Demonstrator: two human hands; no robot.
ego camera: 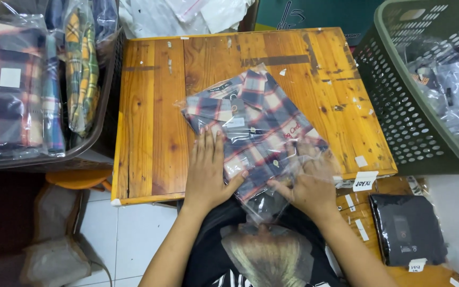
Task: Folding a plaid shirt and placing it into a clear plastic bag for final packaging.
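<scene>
Both hands (256, 178) press clear-bagged plaid shirt (251, 125); white label (365, 182) right.

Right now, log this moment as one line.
left hand: flat on bagged plaid shirt | right hand: at clear bag's open end | surface: wooden table | nearby: green basket

We see even, fairly bright indoor light from above. Glare streaks the clear plastic bag (256, 133) just above our left hand (206, 172) and under our right hand (306, 180). Shadows are soft and short beneath both hands. Far left of the left hand the corner goes dim. Edges bend slightly outward; the right hand's fingers blur behind film
</scene>
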